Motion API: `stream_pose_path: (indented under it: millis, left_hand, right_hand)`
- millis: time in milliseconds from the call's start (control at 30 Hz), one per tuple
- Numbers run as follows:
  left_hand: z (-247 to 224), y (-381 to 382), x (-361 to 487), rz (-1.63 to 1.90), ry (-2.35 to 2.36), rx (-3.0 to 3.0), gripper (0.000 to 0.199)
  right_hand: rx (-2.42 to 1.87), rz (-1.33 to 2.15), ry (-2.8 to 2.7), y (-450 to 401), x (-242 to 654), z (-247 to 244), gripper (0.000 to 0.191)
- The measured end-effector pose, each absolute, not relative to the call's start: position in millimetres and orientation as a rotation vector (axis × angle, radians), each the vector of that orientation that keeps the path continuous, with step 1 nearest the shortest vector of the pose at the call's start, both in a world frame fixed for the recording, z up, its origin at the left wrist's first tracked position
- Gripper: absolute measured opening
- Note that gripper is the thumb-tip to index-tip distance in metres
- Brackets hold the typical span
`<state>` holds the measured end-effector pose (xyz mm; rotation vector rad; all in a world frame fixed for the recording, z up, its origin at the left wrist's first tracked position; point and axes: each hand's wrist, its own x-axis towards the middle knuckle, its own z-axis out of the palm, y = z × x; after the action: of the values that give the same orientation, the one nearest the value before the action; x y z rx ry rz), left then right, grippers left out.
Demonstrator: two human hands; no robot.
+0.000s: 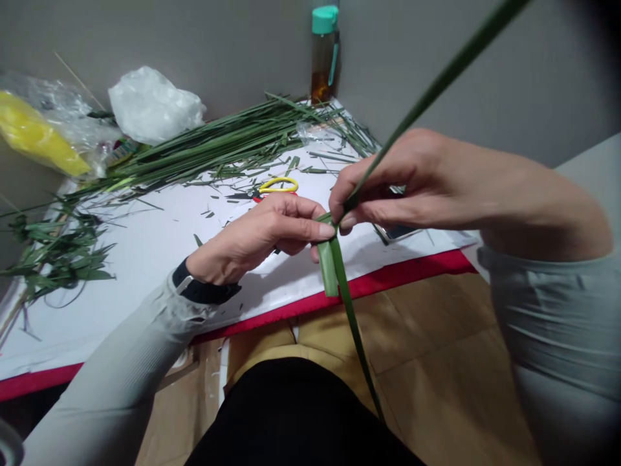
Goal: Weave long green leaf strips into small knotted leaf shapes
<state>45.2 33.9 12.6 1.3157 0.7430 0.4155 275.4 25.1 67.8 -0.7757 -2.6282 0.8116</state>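
Near the middle of the view, my left hand [276,230] pinches a folded green leaf piece [328,268] between thumb and fingers. My right hand [392,184] is closed on a long green leaf strip [422,103] right beside the left fingertips. The strip's upper part runs up to the top right, and another length hangs down past the table's front edge. The fingertips of both hands almost meet where the strips cross. Scissors with yellow and red handles [279,186] lie on the table just beyond my left hand.
A white-covered table [145,239] with a red edge holds a long bundle of green leaves [218,139], cut scraps and a leafy sprig pile [72,249] at left. Behind stand a teal-capped bottle [324,58], a white plastic bag [152,103] and a yellow package [39,136].
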Motion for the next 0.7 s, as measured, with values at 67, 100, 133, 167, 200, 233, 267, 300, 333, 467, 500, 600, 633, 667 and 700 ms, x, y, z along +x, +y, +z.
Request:
stream_pose_path:
  millis: [67, 100, 133, 167, 200, 233, 267, 300, 333, 467, 500, 600, 633, 667, 700]
  left_hand:
    - [13, 35, 45, 0.392, 0.742, 1.328, 0.024]
    - [13, 36, 45, 0.383, 0.744, 1.336, 0.023]
    - [13, 36, 44, 0.375, 0.747, 1.347, 0.024]
    - [13, 37, 44, 0.368, 0.748, 1.365, 0.023]
    - [14, 37, 44, 0.364, 0.747, 1.391, 0.023]
    - [14, 37, 44, 0.359, 0.744, 1.421, 0.023]
    - [14, 37, 44, 0.354, 0.739, 1.45, 0.023]
    - [14, 37, 43, 0.351, 0.736, 1.469, 0.022]
    - [14, 37, 43, 0.349, 0.732, 1.478, 0.021]
    - [12, 37, 42, 0.369, 0.728, 1.433, 0.016]
    - [12, 37, 42, 0.376, 0.732, 1.418, 0.016]
    - [11, 37, 42, 0.383, 0.745, 1.395, 0.015]
    - [12, 38, 43, 0.378, 0.747, 1.39, 0.015]
    - [12, 38, 43, 0.374, 0.746, 1.387, 0.015]
    - [12, 37, 43, 0.373, 0.743, 1.393, 0.016]
  right_hand:
    - [-0.76, 0.782, -2.628, 24, 273, 68, 0.023]
    - [-0.756, 0.762, -2.628, 24, 272, 69, 0.022]
    - [-0.749, 0.735, -2.629, 24, 271, 69, 0.02]
    - [-0.743, 0.705, -2.631, 24, 270, 68, 0.018]
    - [-0.735, 0.677, -2.636, 26, 269, 68, 0.015]
    - [-0.739, 0.657, -2.639, 27, 268, 67, 0.013]
    - [-0.764, 0.652, -2.638, 29, 268, 66, 0.013]
    - [-0.794, 0.659, -2.636, 31, 267, 64, 0.013]
    - [-0.825, 0.671, -2.632, 33, 267, 63, 0.013]
    - [-0.924, 0.765, -2.609, 38, 266, 60, 0.018]
    - [-0.966, 0.799, -2.598, 39, 265, 61, 0.021]
    - [-1.109, 0.825, -2.568, 38, 260, 64, 0.03]
    - [-1.138, 0.801, -2.573, 37, 257, 65, 0.033]
    - [-1.163, 0.773, -2.589, 37, 255, 67, 0.034]
    - [-1.183, 0.74, -2.61, 37, 253, 68, 0.032]
